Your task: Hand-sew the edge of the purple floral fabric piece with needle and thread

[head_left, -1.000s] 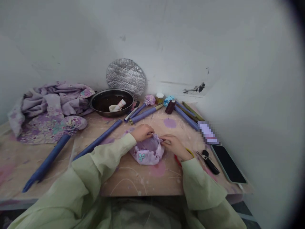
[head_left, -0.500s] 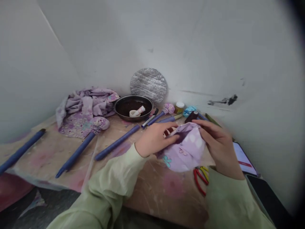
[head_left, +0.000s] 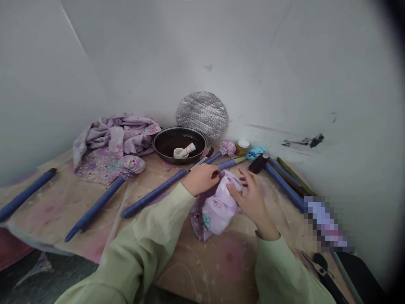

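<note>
A lilac floral cloth [head_left: 221, 207] hangs bunched between my hands above the near part of the table. My left hand [head_left: 202, 177] is closed, pinching the cloth's upper left edge; its fingertips are partly hidden. On the right side of the cloth, my right hand [head_left: 255, 202] has its thumb on the front and its fingers, slightly apart, at the far edge in a loose hold. A dark thread spool [head_left: 258, 164] lies just beyond the right hand. Left of my left hand is a blue-wrapped stick [head_left: 155, 193].
A black pan [head_left: 158, 154] holds a tape roll and a small white roll. Behind it leans a silver foil disc [head_left: 202, 114]. Crumpled floral fabric [head_left: 110, 141] and a cloth-headed stick [head_left: 98, 207] lie left. A lidded jar [head_left: 242, 146] stands at the wall. Another tool [head_left: 321, 268] lies right.
The cloth has moved left and gone from spread to bunched. My right hand has moved left with it and loosened its fingers. The red-and-yellow-handled tool is out of sight.
</note>
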Action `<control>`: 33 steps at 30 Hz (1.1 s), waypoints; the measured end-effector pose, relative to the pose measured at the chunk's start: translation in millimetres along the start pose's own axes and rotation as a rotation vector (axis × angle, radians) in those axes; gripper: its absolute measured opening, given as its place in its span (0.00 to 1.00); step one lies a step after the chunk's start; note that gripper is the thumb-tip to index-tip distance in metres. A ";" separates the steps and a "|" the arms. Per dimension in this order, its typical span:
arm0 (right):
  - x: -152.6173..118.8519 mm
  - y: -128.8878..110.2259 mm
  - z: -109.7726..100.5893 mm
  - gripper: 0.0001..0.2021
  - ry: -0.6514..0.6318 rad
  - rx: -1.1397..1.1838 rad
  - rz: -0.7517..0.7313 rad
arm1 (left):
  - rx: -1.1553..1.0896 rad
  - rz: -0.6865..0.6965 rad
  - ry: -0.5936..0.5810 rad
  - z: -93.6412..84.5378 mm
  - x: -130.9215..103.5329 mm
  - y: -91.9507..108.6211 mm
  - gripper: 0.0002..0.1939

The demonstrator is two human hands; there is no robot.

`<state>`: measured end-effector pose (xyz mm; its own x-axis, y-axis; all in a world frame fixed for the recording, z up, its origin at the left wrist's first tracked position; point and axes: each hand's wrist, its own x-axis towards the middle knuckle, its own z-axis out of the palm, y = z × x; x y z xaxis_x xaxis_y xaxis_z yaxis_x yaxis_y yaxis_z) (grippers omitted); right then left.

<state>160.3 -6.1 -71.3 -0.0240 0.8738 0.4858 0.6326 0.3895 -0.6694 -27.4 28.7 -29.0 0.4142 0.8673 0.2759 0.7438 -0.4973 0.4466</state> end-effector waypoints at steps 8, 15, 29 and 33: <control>-15.8 -45.7 -12.7 0.35 0.021 -0.208 -0.091 | -0.034 -0.051 0.030 -8.7 0.0 3.7 0.09; -21.6 -53.6 -6.1 0.27 0.057 -0.304 -0.039 | -0.092 -0.005 0.020 -20.9 -10.6 21.4 0.07; -15.7 -59.1 -73.8 0.15 -0.020 0.223 0.101 | -0.273 0.073 0.188 -49.8 -42.7 51.3 0.06; 0.0 -19.0 -64.7 0.20 -0.223 0.202 0.161 | -0.102 0.018 0.013 -25.5 -19.0 24.5 0.07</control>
<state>198.4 -32.4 -22.2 -0.1189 0.9623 0.2446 0.4763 0.2714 -0.8363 -30.4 -0.5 -1.5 0.4202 0.8580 0.2954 0.6783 -0.5132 0.5258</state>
